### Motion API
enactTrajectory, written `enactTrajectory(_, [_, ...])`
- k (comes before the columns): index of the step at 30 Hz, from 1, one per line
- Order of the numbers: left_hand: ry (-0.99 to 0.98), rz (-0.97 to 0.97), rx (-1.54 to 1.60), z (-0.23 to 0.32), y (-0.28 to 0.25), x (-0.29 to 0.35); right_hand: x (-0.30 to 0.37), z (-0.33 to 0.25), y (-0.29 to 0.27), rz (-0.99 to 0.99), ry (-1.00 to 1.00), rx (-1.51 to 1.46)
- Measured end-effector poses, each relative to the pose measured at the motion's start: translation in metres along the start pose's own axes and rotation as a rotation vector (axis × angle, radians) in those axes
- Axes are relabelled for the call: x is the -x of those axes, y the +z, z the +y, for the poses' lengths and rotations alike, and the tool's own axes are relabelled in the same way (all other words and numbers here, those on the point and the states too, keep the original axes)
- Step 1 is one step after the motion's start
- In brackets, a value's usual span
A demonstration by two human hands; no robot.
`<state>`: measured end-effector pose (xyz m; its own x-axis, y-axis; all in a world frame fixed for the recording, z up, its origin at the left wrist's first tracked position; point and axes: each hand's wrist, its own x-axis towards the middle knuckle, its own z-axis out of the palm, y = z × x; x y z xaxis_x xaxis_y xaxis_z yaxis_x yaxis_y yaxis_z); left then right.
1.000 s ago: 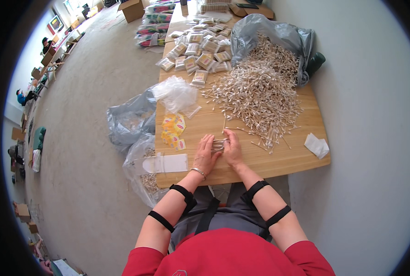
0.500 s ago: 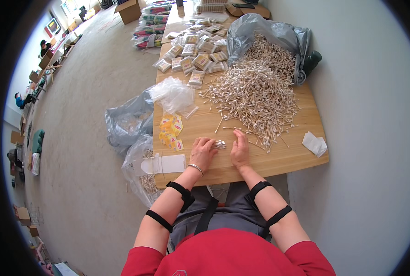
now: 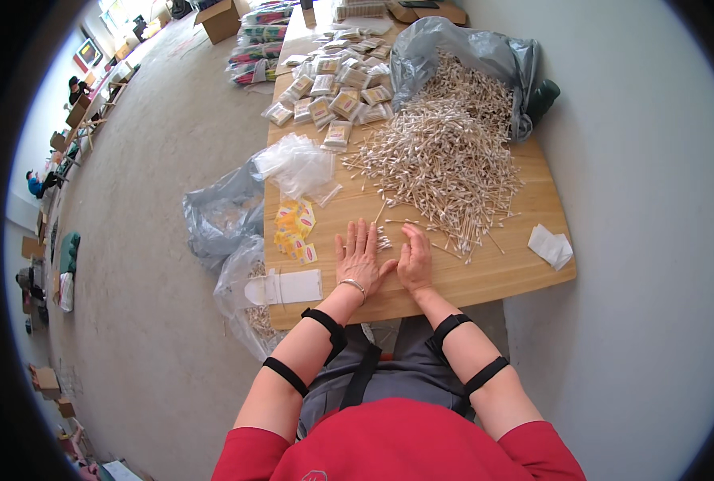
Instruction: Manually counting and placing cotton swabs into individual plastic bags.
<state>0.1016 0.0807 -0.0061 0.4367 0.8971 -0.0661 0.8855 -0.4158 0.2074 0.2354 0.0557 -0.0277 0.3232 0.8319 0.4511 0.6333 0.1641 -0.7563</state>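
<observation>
My left hand (image 3: 360,255) lies flat over a small bunch of cotton swabs (image 3: 383,238), fingers stretched out and slightly apart. White swab tips show beside its index finger; the rest of the bunch is under the hand. Just to the right, my right hand (image 3: 414,258) rests on its edge on the wooden table (image 3: 453,284). Its fingers are loosely curled in, with nothing visible in them, and the left thumb reaches close to it. Beyond both hands spreads a large heap of loose swabs (image 3: 453,160), spilling from a grey plastic bag (image 3: 421,50).
Left of my hands lie yellow printed cards (image 3: 294,228), clear plastic pouches (image 3: 299,164) and a white box-like holder (image 3: 299,286). Filled swab packets (image 3: 337,132) are piled farther back. Folded white paper (image 3: 549,247) sits near the right edge. Plastic bags (image 3: 225,212) hang at the left edge.
My left hand has gone from bent fingers gripping at the swab bunch to lying flat over it, fingers extended forward. The right hand has barely moved.
</observation>
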Motion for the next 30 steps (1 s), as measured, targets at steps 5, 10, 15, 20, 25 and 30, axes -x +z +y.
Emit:
enactTrajectory(5, [0.081, -0.166, -0.061, 0.012, -0.001, 0.023, 0.0, 0.003, -0.002, 0.002, 0.005, -0.012])
enactTrajectory(10, [0.095, -0.123, -0.007, 0.014, 0.003, 0.031, 0.0, 0.001, -0.001, -0.006, -0.009, -0.041])
enactTrajectory(15, [0.014, -0.046, 0.168, 0.024, -0.007, 0.026, -0.002, 0.01, -0.01, -0.027, 0.083, -0.111])
enactTrajectory(20, [-0.06, 0.478, 0.874, -0.019, 0.025, 0.024, 0.006, -0.008, -0.01, -0.263, -0.142, 0.269])
enactTrajectory(25, [-0.213, 0.566, 1.275, -0.032, 0.038, 0.019, 0.017, -0.027, 0.005, -0.665, -0.33, 0.509])
enactTrajectory(30, [-0.217, 0.568, 1.296, -0.032, 0.039, 0.019, 0.014, -0.033, 0.009, -0.684, -0.279, 0.643])
